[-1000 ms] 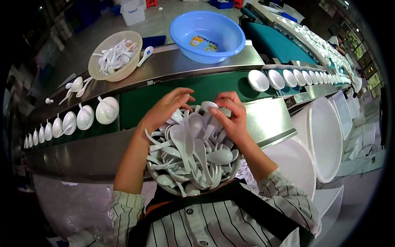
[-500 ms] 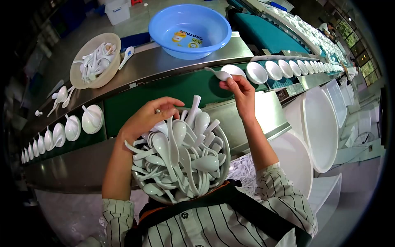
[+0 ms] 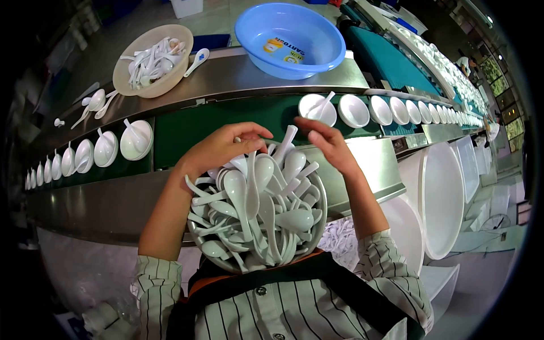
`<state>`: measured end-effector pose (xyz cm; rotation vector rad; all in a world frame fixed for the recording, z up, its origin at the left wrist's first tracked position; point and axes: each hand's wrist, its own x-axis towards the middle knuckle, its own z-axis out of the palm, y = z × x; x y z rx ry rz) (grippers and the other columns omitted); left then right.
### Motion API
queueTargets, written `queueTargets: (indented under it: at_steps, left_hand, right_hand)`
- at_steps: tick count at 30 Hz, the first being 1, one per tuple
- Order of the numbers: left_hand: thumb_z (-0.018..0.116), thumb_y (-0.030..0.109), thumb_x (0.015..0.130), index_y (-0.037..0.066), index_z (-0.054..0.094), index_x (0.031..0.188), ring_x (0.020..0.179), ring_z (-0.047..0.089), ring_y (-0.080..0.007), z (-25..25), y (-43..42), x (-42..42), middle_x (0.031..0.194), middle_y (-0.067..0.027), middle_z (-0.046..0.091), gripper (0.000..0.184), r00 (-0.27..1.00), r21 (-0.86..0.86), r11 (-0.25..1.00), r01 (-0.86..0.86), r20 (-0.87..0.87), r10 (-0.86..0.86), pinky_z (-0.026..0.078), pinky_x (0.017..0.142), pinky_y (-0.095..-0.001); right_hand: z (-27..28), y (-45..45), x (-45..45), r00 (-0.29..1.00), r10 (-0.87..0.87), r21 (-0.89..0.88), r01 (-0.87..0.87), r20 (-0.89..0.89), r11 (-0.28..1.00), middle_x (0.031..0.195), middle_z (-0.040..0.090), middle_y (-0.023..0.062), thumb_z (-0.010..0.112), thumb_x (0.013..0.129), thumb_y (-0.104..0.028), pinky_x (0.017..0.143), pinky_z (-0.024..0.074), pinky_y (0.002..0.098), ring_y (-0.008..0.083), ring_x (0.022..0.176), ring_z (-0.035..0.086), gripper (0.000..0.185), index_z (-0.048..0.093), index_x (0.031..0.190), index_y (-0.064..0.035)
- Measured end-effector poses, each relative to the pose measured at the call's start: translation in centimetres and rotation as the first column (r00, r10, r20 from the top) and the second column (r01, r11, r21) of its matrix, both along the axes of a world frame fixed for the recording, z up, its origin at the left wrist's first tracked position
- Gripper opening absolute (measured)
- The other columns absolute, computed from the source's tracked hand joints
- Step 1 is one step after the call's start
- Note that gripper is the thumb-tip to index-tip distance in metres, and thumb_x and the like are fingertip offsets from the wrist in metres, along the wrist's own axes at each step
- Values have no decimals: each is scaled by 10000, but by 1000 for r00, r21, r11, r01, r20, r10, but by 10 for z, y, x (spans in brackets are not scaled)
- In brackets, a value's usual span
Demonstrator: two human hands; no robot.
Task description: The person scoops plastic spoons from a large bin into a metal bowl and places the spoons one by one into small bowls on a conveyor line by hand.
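Note:
A metal basin [image 3: 321, 232] heaped with white spoons [image 3: 235, 190] rests against my front. My left hand [image 3: 218, 148] reaches over its far left rim, fingers curled around a spoon [image 3: 251, 184] near the handle's top; the grip is partly hidden. My right hand [image 3: 328, 146], empty with fingers apart, hovers above the basin's far right side. Just beyond it, a white bowl [image 3: 309, 107] on the green conveyor belt [image 3: 226, 116] has a spoon [image 3: 324, 106] leaning inside.
Several bowls without spoons [image 3: 354, 110] line the belt to the right. Bowls holding spoons [image 3: 136, 140] run off to the left. A blue basin [image 3: 290, 42] and a cream bowl of spoons [image 3: 184, 56] sit on the metal ledge beyond. Large white tubs [image 3: 445, 198] stand at right.
My right hand has let go of a spoon, which now lies in the nearest bowl, and drawn back toward the basin. My left hand stays over the spoons; the view has shifted.

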<state>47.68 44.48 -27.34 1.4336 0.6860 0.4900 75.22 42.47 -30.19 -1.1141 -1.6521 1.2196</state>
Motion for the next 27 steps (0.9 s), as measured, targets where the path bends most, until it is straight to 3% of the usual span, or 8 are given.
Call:
queueTargets:
  at_steps: [2, 5, 10, 12, 15, 18, 21, 27]
  left_hand:
    - [559, 247, 897, 16, 543, 1149, 883, 568, -102, 0, 3, 2, 954, -62, 619, 343, 999, 34, 999, 23, -23, -23, 444, 802, -239]
    - [563, 251, 895, 18, 543, 1148, 878, 568, -96, 0, 1, 1, 950, -58, 622, 345, 1000, -19, 1000, 10, -28, -10, 445, 795, -238]
    - [564, 251, 894, 14, 540, 1151, 868, 573, -95, -1, 1, -3, 945, -57, 622, 350, 1000, -16, 1000, 8, -18, -8, 452, 789, -240]
    - [563, 253, 895, 15, 539, 1154, 867, 575, -96, -1, 0, -2, 939, -56, 623, 353, 1000, -41, 999, 13, -23, -14, 453, 791, -243]
    - [562, 255, 895, 18, 539, 1157, 868, 576, -97, -2, 0, -2, 928, -54, 625, 354, 1000, -51, 999, 12, -10, -12, 453, 795, -247]
    - [561, 256, 896, 21, 543, 1156, 868, 575, -97, -5, 1, -1, 917, -51, 627, 351, 1000, -31, 999, 10, 1, -10, 451, 795, -250]
    - [560, 251, 897, 22, 547, 1151, 857, 575, -95, -8, 3, -2, 909, -47, 626, 343, 1000, 17, 1000, 16, 11, -16, 451, 782, -244]
    - [551, 224, 898, 22, 547, 1146, 829, 573, -89, -3, -1, -1, 906, -47, 624, 319, 1000, -46, 999, -5, 24, 6, 456, 750, -230]
  right_hand:
    - [9, -9, -24, 987, 138, -138, -148, -80, 979, 1182, 575, 91, 604, 887, -237, 897, 423, 287, 134, 1037, 540, 391, 556, 1186, 9]
    - [8, -5, -36, 994, 64, -66, -71, -92, 995, 1114, 608, 81, 588, 896, -204, 893, 418, 272, 124, 997, 554, 321, 585, 1138, 6]
    - [62, 5, -20, 943, -221, 86, 249, -249, 965, 934, 655, 77, 584, 894, -169, 688, 522, 249, 120, 829, 613, 196, 630, 993, -6]
    - [53, 37, 6, 891, -400, 185, 439, -213, 879, 881, 651, 78, 599, 885, -180, 589, 532, 240, 115, 753, 617, 192, 623, 935, 3]
    - [4, 88, 60, 728, -659, 398, 558, 187, 729, 676, 622, 106, 625, 869, -229, 536, 528, 270, 122, 582, 612, 283, 569, 817, 43]
    - [-51, 107, 95, 608, -659, 424, 506, 443, 751, 642, 636, 108, 655, 830, -294, 508, 485, 292, 179, 550, 636, 305, 618, 856, 8]
    - [-50, 99, 94, 635, -688, 353, 590, 351, 726, 635, 643, 100, 656, 821, -321, 513, 469, 300, 193, 542, 637, 305, 642, 879, -22]
    - [-29, 100, 128, 415, -860, 589, 629, 298, 508, 592, 616, 88, 623, 844, -360, 514, 444, 342, 230, 525, 612, 378, 532, 703, -22]
